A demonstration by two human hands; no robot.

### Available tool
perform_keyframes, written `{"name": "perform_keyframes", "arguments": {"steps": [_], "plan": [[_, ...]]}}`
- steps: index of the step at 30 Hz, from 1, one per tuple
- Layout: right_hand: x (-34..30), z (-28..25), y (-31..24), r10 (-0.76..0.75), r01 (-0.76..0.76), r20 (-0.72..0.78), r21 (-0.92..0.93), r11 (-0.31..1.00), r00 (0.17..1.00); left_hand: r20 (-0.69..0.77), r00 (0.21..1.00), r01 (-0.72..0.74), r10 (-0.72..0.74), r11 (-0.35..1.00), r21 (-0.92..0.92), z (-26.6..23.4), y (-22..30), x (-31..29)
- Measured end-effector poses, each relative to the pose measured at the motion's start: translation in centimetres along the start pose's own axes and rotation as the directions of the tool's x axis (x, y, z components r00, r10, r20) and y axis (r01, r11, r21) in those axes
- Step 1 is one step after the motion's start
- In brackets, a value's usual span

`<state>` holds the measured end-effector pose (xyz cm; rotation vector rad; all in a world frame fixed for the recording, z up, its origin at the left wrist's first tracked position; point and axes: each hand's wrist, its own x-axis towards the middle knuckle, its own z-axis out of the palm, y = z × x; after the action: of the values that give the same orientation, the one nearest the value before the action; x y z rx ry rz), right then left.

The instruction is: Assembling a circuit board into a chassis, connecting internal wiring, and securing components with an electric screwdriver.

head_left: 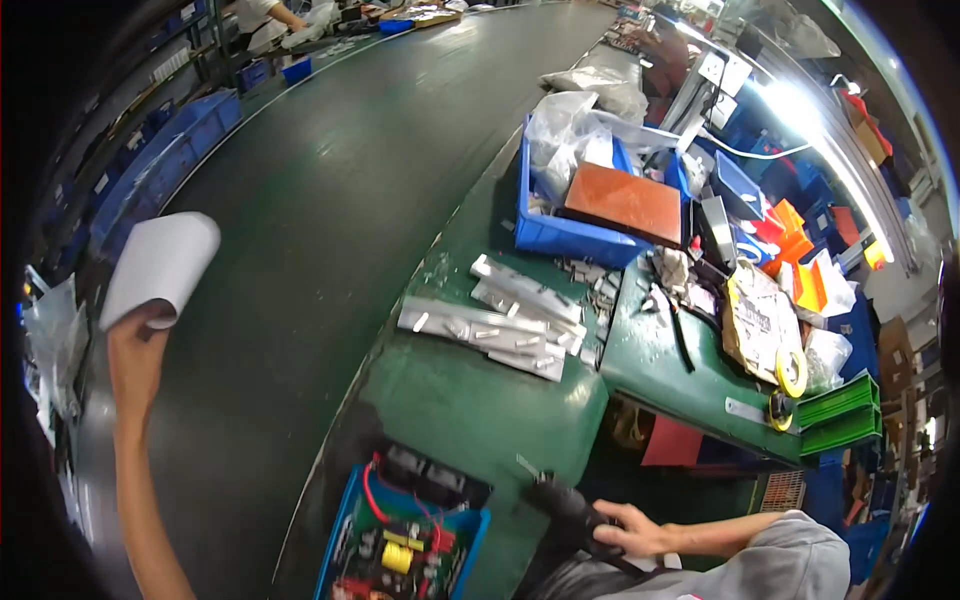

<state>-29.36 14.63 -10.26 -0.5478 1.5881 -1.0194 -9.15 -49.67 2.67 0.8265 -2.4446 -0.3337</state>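
Observation:
My left hand (135,352) is raised at the far left, over the dark conveyor belt (330,200), and pinches a curled white sheet (160,265) by its lower edge. My right hand (628,530) is low at the bottom right, closed around the black handle of a power screwdriver (560,505) whose bit points up and left. Just left of that tool lies a blue circuit board (400,545) with red wires, a yellow part and black components, on the green bench edge.
Several grey metal strips (500,320) lie on the green bench (460,400). A blue bin (575,235) holds an orange-brown plate and plastic bags. Tape rolls (790,375), green trays (840,415) and cluttered blue bins stand to the right. Another person works at the belt's far end.

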Motion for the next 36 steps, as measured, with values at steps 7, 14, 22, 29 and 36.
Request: {"name": "perform_keyframes", "arguments": {"steps": [7, 14, 22, 29, 36], "plan": [[1.1, -2.0, -5.3, -0.021, 0.011, -0.065, -0.157, 0.988, 0.998, -0.132, 0.99, -0.072, 0.06, 0.993, -0.095, -6.5, 9.6, -4.3], [4.7, -3.8, -11.4, -0.454, 0.287, -0.058, -0.702, 0.652, 0.889, -0.044, 0.955, -0.291, 0.292, 0.904, -0.313, -9.1, 18.1, -9.3], [9.2, -3.7, -14.1, -0.919, 0.426, -0.004, -0.885, 0.187, 0.395, -0.104, 0.822, -0.568, 0.561, 0.821, -0.062, -11.4, 28.1, -13.3], [7.3, -2.1, -14.1, -0.658, 0.657, 0.116, 0.05, 0.752, 0.744, -0.174, 0.95, -0.311, 0.258, 0.818, -0.484, -9.5, 27.6, -14.8], [4.7, -1.2, -13.6, -0.475, 0.417, 0.225, 0.263, 0.87, 0.851, -0.11, 0.985, -0.174, 0.136, 0.745, -0.644, -6.6, 27.3, -15.1]]}}
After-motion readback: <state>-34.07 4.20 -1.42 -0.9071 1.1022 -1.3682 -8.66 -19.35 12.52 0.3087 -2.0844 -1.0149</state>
